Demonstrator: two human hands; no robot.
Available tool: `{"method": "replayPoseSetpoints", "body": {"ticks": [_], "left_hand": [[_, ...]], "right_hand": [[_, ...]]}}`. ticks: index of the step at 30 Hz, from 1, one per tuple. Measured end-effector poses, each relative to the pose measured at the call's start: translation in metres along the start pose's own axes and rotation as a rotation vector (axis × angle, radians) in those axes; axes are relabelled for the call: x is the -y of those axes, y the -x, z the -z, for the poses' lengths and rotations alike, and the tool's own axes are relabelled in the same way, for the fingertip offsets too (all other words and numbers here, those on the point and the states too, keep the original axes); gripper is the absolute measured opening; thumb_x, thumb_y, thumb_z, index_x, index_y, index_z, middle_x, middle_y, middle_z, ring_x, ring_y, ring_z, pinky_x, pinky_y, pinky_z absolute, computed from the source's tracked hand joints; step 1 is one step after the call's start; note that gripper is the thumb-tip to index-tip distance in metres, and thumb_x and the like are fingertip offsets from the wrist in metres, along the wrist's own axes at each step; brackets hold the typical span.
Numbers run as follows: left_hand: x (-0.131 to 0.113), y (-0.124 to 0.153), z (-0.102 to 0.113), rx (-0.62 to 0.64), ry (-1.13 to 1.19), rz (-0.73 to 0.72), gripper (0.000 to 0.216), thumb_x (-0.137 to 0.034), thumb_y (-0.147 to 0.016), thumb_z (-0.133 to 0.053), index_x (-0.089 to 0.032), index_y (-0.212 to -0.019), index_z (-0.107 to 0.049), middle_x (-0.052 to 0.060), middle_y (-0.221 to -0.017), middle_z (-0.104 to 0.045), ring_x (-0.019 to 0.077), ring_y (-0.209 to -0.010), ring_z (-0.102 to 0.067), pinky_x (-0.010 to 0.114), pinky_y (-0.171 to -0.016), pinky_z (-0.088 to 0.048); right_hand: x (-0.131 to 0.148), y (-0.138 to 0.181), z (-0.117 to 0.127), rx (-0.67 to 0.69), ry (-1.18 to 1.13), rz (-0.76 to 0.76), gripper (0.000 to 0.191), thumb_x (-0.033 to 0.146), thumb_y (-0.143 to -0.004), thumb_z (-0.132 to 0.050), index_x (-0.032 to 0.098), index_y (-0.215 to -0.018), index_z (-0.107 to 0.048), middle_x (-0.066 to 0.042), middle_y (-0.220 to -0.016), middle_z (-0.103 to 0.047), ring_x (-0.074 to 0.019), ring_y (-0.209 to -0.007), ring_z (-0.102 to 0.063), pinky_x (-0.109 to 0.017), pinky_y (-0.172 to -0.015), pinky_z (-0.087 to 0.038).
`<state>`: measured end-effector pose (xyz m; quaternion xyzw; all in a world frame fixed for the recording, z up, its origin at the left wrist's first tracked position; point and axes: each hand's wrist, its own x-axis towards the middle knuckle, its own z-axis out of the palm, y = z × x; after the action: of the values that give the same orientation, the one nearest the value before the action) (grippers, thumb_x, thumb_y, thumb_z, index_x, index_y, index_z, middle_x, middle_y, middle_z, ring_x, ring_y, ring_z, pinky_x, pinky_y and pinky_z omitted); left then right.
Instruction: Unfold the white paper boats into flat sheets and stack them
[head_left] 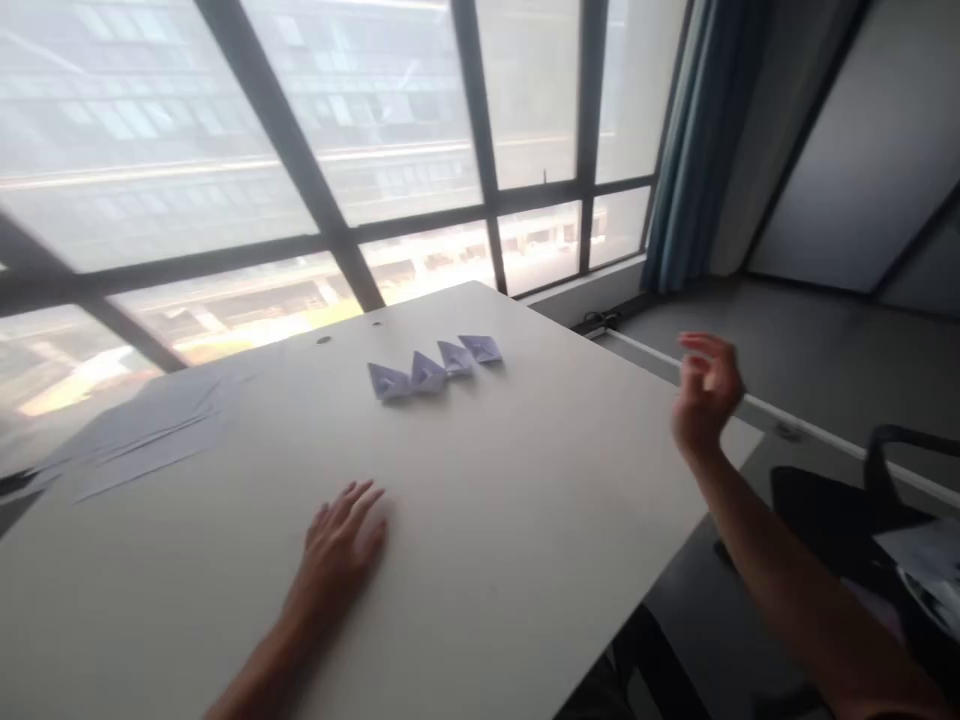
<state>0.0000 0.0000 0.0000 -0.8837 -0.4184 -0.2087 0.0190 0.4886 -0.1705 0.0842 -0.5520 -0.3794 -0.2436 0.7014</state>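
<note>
My left hand (346,535) rests palm down on the white table (525,520), its fingers loosely spread and nothing under them that I can see. Raised over the table's right edge is my right hand (707,388), with the fingers loosely curled and apart, holding nothing visible. Several folded white paper boats stand in a row toward the far side of the table, from the leftmost boat (389,383) to the rightmost boat (481,348). Both hands are well apart from them.
Loose white paper sheets (157,425) lie at the table's left side. Large windows (390,100) rise behind the table, with a blue curtain (679,150) to their right. A black chair (832,510) with things on it stands at the lower right.
</note>
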Motion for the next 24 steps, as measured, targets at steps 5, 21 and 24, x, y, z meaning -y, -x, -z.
{"method": "replayPoseSetpoints", "body": {"ticks": [5, 21, 24], "left_hand": [[0.005, 0.002, 0.002, 0.051, 0.121, 0.126, 0.050, -0.043, -0.095, -0.040, -0.023, -0.141, -0.047, 0.008, -0.151, -0.044, 0.0261, -0.144, -0.031, 0.053, -0.116, -0.026], [0.044, 0.013, 0.017, 0.201, -0.061, 0.284, 0.052, -0.044, -0.097, -0.039, -0.024, -0.144, -0.043, 0.013, -0.155, -0.035, 0.0343, -0.145, -0.024, 0.062, -0.114, -0.018], [0.042, 0.015, 0.017, 0.211, -0.087, 0.284, 0.052, -0.046, -0.097, -0.036, -0.026, -0.144, -0.043, 0.012, -0.156, -0.033, 0.0331, -0.146, -0.023, 0.060, -0.114, -0.018]], "right_hand": [[0.077, 0.095, -0.156, 0.847, -0.214, 0.097, 0.018, 0.019, -0.089, -0.052, 0.022, -0.101, -0.064, -0.007, -0.108, -0.061, -0.0247, -0.108, -0.054, -0.043, -0.096, -0.043], [0.120, 0.240, -0.266, 1.293, 0.120, 0.200, 0.025, 0.023, -0.088, -0.056, 0.021, -0.112, -0.064, -0.012, -0.130, -0.058, -0.0266, -0.121, -0.048, -0.041, -0.102, -0.031], [0.120, 0.239, -0.265, 1.293, 0.138, 0.199, 0.028, 0.024, -0.089, -0.056, 0.021, -0.115, -0.064, -0.011, -0.131, -0.058, -0.0254, -0.122, -0.049, -0.038, -0.103, -0.030]]}}
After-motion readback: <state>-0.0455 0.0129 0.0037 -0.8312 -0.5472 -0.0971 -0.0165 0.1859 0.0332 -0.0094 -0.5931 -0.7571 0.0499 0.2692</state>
